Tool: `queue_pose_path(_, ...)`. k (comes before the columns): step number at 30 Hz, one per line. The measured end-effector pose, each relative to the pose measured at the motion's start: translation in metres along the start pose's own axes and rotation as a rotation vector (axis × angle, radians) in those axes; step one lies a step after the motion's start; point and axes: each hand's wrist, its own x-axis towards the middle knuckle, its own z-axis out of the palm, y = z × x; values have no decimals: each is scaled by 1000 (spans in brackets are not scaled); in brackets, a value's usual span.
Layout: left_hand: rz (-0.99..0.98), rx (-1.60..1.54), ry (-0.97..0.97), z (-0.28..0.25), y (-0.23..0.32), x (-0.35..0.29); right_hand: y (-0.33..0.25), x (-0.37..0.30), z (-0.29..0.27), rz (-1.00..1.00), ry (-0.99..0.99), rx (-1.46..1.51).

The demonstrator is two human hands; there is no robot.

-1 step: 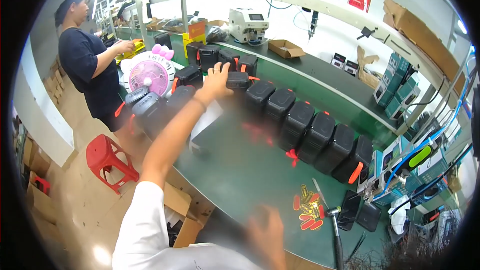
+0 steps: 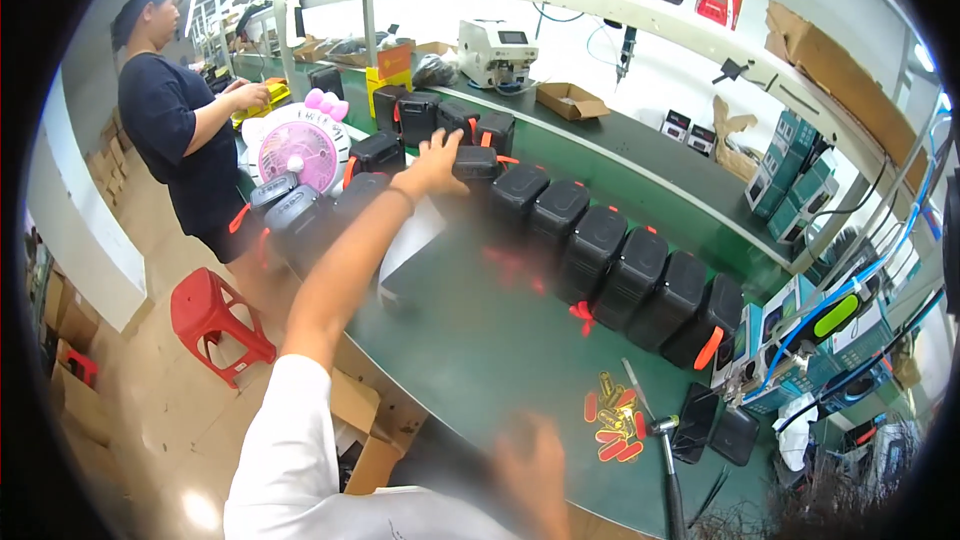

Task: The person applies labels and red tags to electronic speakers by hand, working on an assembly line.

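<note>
My left hand [image 2: 433, 170] reaches across the bench with its fingers spread. It is right beside a black boxy device [image 2: 477, 162] with an orange strap; whether the fingertips touch it I cannot tell. My right hand [image 2: 532, 470] is low over the near edge of the bench, smeared by motion, its fingers unclear. A row of similar black devices [image 2: 640, 275] runs from the middle toward the right. More of them, such as one black device [image 2: 378, 152], stand by the left hand. A pile of red and yellow oval labels [image 2: 615, 422] lies to the right of my right hand.
A hammer [image 2: 671, 470], a thin blade-like tool [image 2: 640, 387] and flat black panels [image 2: 692, 420] lie near the labels. A pink fan [image 2: 297, 155] stands at left. Beyond it stands a person [image 2: 165, 120]. A red stool [image 2: 215, 325] and cardboard box [image 2: 365, 435] are beside the bench.
The view has shifted very slightly. Both hands and the devices keep their places.
</note>
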Motion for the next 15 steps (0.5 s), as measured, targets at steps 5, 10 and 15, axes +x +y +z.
queue_pose_path(5,-113,-110,-196,-13,-12,13,6,0,2,-22,0,15)
queue_pose_path(10,27,-154,404,-75,22,-27,5,-8,1,-11,-3,-24)
queue_pose_path(15,106,-864,437,-140,92,-122,9,-4,-13,10,66,1)
